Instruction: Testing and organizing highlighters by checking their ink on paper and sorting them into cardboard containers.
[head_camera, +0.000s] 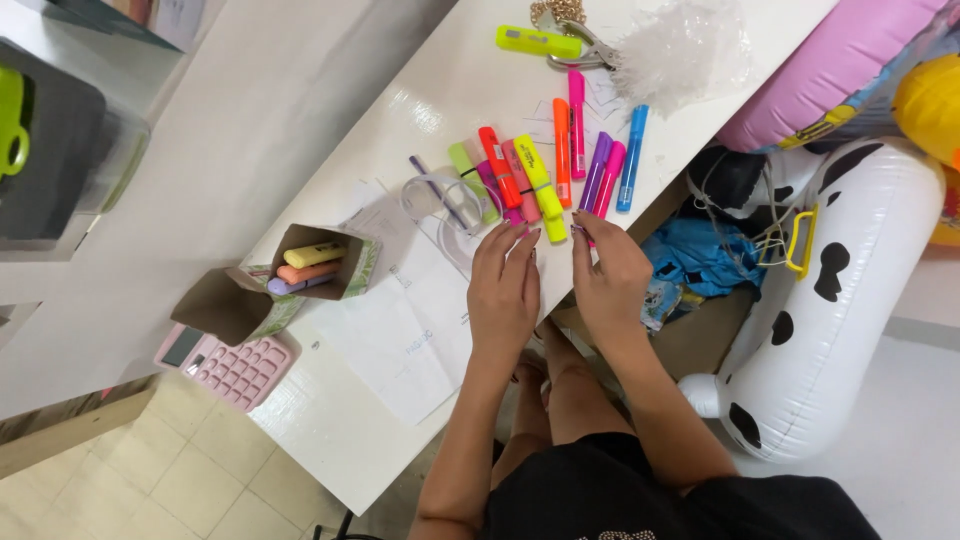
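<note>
Both hands rested on the near edge of the white table (330, 440), side by side and just apart. The left hand (503, 285) lay flat and open, palm down, its fingertips reaching the lower ends of a loose row of highlighters (545, 175) without closing on any of them. The right hand (608, 275) was loosely curled, its fingertips pinched at the bottom tip of a pink highlighter (608, 180); the knuckles hid the contact itself, so a firm grip could not be confirmed. The row fanned out just beyond the fingers in green, orange, pink, yellow, purple and blue, several pens overlapping so that their count was hard to settle. A clear plastic sleeve (440, 200) lay just left of the row, its outline faint against the white paper (410, 340) beneath. Further left an open cardboard box (300, 270) lay on its side with a few pastel highlighters inside, only their ends showing. A pink calculator (228, 365) sat at the table's left edge, partly under the box flap. At the far end a yellow-green marker (538, 41) lay beside crumpled clear wrap (680, 50), cut off by the frame. An inflatable white toy with black spots (820, 320) stood to the right, partly out of view.
</note>
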